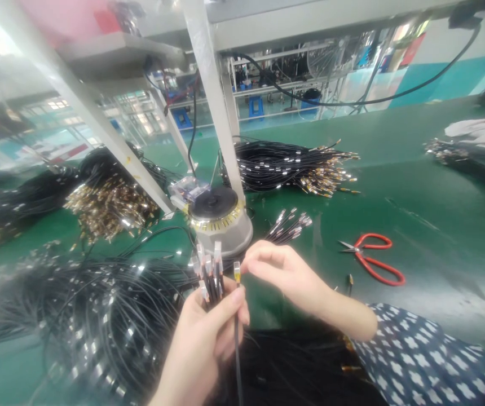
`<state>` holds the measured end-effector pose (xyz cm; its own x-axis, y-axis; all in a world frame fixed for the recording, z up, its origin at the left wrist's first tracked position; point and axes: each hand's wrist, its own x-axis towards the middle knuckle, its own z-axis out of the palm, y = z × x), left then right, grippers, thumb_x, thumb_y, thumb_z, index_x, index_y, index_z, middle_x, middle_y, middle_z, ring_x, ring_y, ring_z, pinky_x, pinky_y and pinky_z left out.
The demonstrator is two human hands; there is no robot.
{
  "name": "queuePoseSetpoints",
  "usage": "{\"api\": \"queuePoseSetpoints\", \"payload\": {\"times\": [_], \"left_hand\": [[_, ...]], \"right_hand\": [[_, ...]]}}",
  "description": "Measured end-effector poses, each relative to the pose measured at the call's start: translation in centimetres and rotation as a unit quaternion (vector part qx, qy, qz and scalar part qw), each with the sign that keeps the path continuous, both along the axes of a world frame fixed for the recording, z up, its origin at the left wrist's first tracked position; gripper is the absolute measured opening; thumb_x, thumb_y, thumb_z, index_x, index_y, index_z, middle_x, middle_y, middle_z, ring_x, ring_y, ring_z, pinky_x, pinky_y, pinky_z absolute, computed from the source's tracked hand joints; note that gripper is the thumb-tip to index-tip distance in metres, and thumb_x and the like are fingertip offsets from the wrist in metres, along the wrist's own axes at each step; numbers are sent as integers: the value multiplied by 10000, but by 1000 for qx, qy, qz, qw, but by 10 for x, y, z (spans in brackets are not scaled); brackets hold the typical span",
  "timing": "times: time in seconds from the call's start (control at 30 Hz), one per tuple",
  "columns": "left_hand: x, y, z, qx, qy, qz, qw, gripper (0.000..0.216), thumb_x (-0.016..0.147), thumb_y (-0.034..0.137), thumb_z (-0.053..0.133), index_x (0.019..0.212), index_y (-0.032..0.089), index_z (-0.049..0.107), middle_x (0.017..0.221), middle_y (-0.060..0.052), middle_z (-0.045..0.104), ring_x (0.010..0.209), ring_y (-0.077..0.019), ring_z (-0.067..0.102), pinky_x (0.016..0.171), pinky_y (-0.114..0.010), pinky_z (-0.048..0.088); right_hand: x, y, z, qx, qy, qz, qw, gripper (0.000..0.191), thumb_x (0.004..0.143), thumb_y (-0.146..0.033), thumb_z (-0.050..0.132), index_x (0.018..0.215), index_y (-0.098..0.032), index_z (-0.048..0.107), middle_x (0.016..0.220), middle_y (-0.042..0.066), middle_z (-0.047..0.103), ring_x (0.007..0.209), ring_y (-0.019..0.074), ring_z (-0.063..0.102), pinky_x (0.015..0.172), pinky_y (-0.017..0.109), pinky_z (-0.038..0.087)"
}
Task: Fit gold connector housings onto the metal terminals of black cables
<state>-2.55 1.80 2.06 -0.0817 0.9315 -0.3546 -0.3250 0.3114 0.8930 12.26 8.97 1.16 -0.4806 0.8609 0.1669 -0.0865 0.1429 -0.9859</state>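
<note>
My left hand (pixel 202 344) is closed round a small bunch of thin black cables (pixel 212 276) with clear tags near their tips, held upright. Beside the bunch a single cable end (pixel 237 273) with a gold tip stands up. My right hand (pixel 282 273) pinches at that tip, fingers curled together. Both hands are just in front of a round grey device (pixel 221 217) with a black top and gold-edged rim on the green table (pixel 415 192).
Red-handled scissors (pixel 371 258) lie to the right. Bundles of black cables with gold connectors lie at the back (pixel 293 166) and left (pixel 107 203); a large loose coil (pixel 90 316) fills the near left. Slanted metal frame posts (pixel 212 96) rise behind the device.
</note>
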Motion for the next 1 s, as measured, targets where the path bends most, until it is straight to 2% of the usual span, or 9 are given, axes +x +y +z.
{"api": "queuePoseSetpoints", "payload": {"times": [0.17, 0.5, 0.7, 0.87, 1.0], "left_hand": [[2, 1, -2, -3, 2, -7, 1000, 248, 706, 318, 787, 731, 145, 611, 487, 21, 609, 284, 5, 259, 301, -141, 232], [5, 1, -3, -19, 21, -17, 999, 242, 718, 307, 778, 735, 159, 587, 504, 4, 630, 287, -4, 277, 303, -145, 253], [7, 1, -5, -17, 10, 1, 1000, 244, 702, 295, 787, 716, 161, 584, 476, 14, 614, 288, 0, 253, 301, -137, 221], [7, 2, -6, -24, 2, -10, 1000, 251, 693, 300, 797, 697, 157, 591, 469, 13, 612, 278, 2, 255, 293, -137, 208], [9, 3, -6, -20, -2, -13, 1000, 268, 691, 292, 810, 841, 143, 646, 648, -32, 696, 287, 16, 288, 303, -141, 225]], "right_hand": [[-5, -2, 0, -49, 30, 5, 998, 96, 780, -241, 618, 717, -172, 638, 796, 16, 618, 798, 156, 575, 792, 313, 454], [-2, -4, 7, -14, -28, -33, 999, 89, 706, -134, 627, 624, -167, 618, 761, 5, 620, 761, 149, 577, 779, 305, 446], [1, -3, 3, 53, -30, -44, 997, 144, 737, -79, 595, 634, -172, 634, 780, 4, 620, 767, 139, 590, 761, 280, 463], [4, -1, 2, 27, -6, -40, 999, 139, 806, -153, 598, 687, -166, 667, 793, 16, 642, 799, 150, 604, 808, 305, 464], [12, 3, 8, 4, -4, -37, 999, 138, 841, -263, 620, 783, -160, 692, 854, 40, 658, 854, 176, 610, 834, 332, 464]]}}
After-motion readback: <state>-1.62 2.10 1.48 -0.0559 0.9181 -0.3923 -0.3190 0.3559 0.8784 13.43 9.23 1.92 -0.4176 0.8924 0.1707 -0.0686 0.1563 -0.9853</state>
